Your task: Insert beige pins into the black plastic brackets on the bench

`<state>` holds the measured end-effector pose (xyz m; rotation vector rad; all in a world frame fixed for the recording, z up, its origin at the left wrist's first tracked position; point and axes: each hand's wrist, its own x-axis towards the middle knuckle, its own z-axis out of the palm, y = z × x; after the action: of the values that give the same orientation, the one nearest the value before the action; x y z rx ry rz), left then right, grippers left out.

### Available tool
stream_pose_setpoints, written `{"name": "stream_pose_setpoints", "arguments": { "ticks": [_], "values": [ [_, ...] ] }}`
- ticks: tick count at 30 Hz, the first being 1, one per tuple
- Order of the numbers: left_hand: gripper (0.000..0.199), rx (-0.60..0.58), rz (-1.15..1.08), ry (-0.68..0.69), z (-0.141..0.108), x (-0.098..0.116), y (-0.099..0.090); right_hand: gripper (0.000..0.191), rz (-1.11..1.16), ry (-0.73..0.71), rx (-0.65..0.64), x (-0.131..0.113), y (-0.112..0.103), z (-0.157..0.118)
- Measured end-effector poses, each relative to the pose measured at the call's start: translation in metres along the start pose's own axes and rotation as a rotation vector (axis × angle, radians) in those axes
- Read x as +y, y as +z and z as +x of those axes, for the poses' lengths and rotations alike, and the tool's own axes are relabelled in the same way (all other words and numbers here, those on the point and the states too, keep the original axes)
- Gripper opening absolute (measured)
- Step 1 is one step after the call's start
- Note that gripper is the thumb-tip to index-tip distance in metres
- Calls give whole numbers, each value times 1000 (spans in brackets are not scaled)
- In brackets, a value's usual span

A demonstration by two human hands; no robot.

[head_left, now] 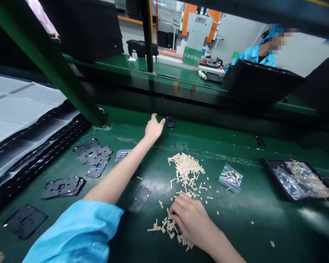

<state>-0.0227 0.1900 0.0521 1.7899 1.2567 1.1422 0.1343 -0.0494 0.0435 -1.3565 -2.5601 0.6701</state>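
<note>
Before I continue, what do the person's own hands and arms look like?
The left hand and right hand are ungloved. A loose, creased, bright-blue sleeve leaves the left forearm bare; the right forearm is bare as far as it shows.

The right hand (193,219) hides part of the near pile (168,228); what its fingers (179,205) hold cannot be told. Whether the left hand (154,129) touches the black piece (170,122) near the far edge of the surface (235,223) is unclear. The left forearm (113,179) partly covers a plate (122,155). The picture's bottom edge cuts the left sleeve (79,233) and right forearm (222,244). A box (263,78) hides much of a co-worker (252,54), head pixelated.
</note>
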Motion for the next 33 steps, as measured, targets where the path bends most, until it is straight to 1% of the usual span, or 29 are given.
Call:
{"name": "stream_pose_setpoints", "arguments": {
  "ticks": [1,3,5,7,9,11,13,16,19,22,26,29,32,33],
  "values": [
    [28,14,-1,-20,-11,-1,-2,12,11,7,0,-1,0,0],
    [28,-8,-20,-62,-41,3,-5,11,42,30,13,-1,1,0],
    [24,-86,-51,-77,-78,13,-6,11,91,74,52,-1,2,2],
    [18,-169,-84,-90,-116,25,-6,11,168,150,125,0,4,4],
    [18,-304,-144,-133,-149,36,-4,10,283,251,222,1,5,7],
    [21,-392,-166,-171,-173,43,-2,8,437,351,311,3,5,9],
    [21,-460,-178,-178,-188,46,2,10,591,418,369,4,5,9],
    [18,-502,-205,-169,-196,46,8,14,709,448,406,4,5,9],
    [19,-497,-243,-176,-197,46,11,16,721,432,394,4,4,8],
    [22,-543,-269,-181,-195,48,9,16,711,419,400,6,2,8],
    [29,-596,-250,-141,-191,49,2,18,746,464,424,10,-1,9],
    [34,-645,-177,-130,-191,47,-2,21,850,478,427,14,-3,9],
    [41,-709,-1,-132,-193,44,-4,22,919,456,408,15,-3,8],
    [40,-717,52,-136,-194,44,-4,22,922,441,402,14,-2,7]
  ]
}}
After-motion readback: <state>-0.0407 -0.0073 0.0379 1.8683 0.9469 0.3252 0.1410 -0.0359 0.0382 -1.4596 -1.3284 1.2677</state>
